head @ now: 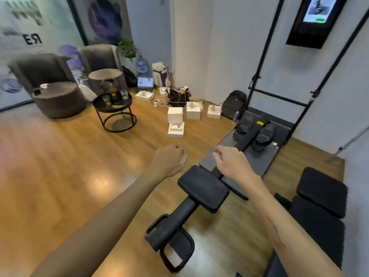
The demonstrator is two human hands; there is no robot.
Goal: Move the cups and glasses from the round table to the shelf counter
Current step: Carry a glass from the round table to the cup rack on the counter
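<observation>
A small round black table (103, 106) stands far off at the left, by two grey armchairs. On it are a clear glass (124, 94), a glass with amber tint (106, 99) and a glass jug (110, 86). Both my arms reach forward over the wooden floor, well short of the table. My left hand (169, 158) holds nothing, its fingers loosely curled and apart. My right hand (229, 160) also holds nothing, fingers bent downward. The shelf counter is out of view.
A black rowing machine (203, 188) runs from below my hands to the wall at right. White boxes (175, 114), cables and bags (233, 104) lie on the floor by the wall. Grey armchairs (58, 90) stand at the left. Open wooden floor lies between me and the table.
</observation>
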